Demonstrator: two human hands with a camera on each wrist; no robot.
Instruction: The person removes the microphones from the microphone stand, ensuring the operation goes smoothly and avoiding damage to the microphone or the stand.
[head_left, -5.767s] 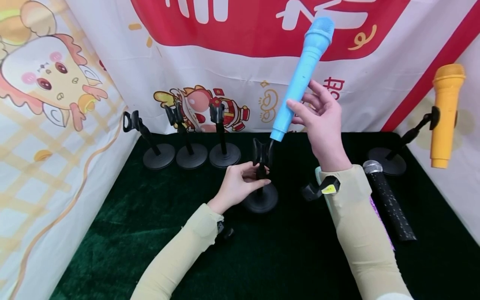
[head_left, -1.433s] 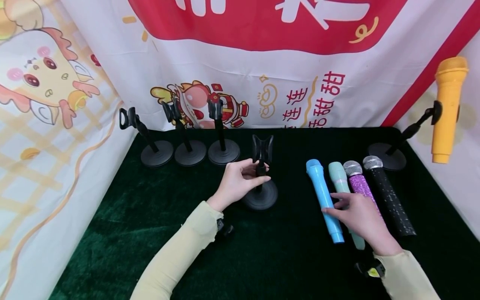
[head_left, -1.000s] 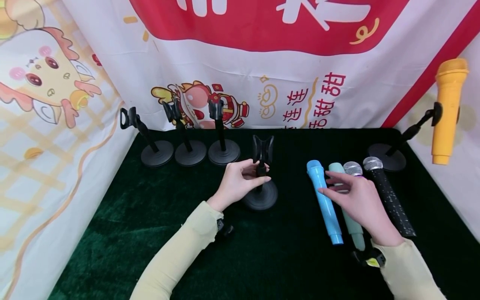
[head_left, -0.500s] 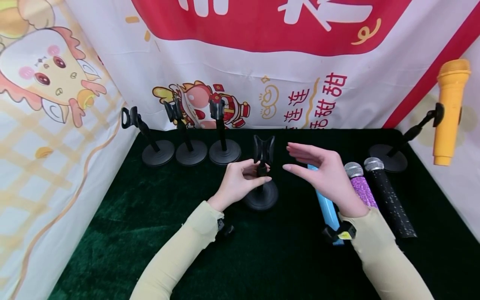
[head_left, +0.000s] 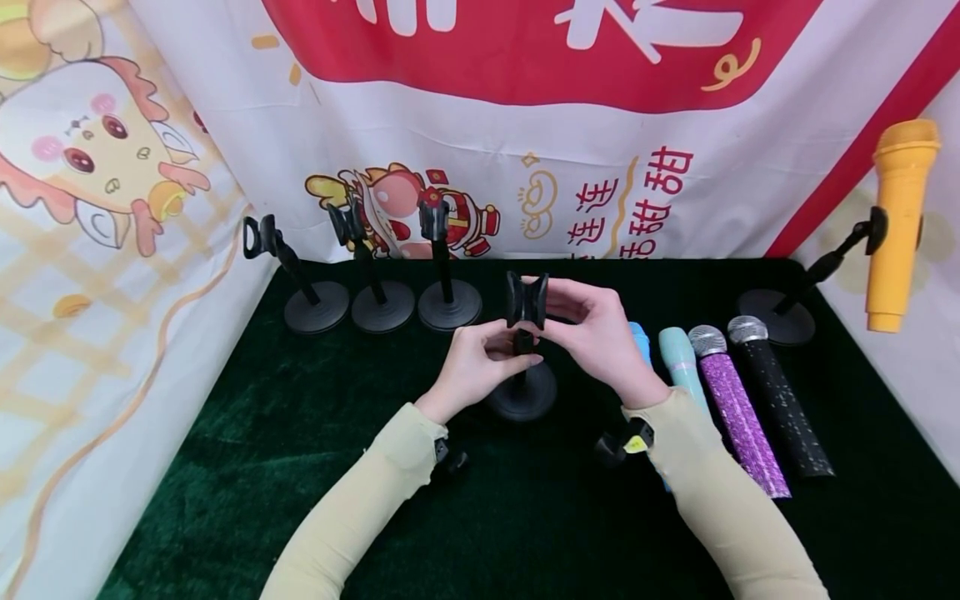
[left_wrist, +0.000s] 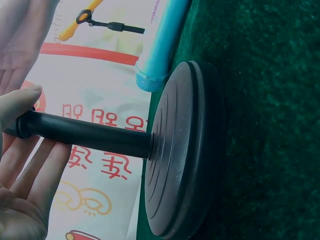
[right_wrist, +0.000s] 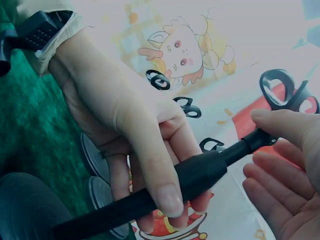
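A black microphone stand (head_left: 522, 402) with a round base stands on the dark green cloth. My left hand (head_left: 477, 364) grips its pole, thumb in front and fingers behind, as the right wrist view also shows. At the top, my right hand (head_left: 600, 337) holds the clip (head_left: 527, 302), its thumb at the neck just below and fingers behind. The clip has no microphone in it. Partly hidden by the right forearm, a light blue microphone (head_left: 640, 339) lies to the right. In the left wrist view, the blue microphone (left_wrist: 157, 55) shows beyond the stand's base (left_wrist: 172, 150).
Mint (head_left: 681, 357), purple glitter (head_left: 738, 417) and black speckled (head_left: 783, 404) microphones lie side by side at right. An orange microphone (head_left: 902, 225) sits in a stand at the far right. Three stands without microphones (head_left: 317, 308) line the back left, near the printed curtain (head_left: 465, 125).
The blue microphone, held above the stand earlier, was laid beside the mint one. My right hand then left the microphones and moved left to the clip. The left hand stayed on the pole.
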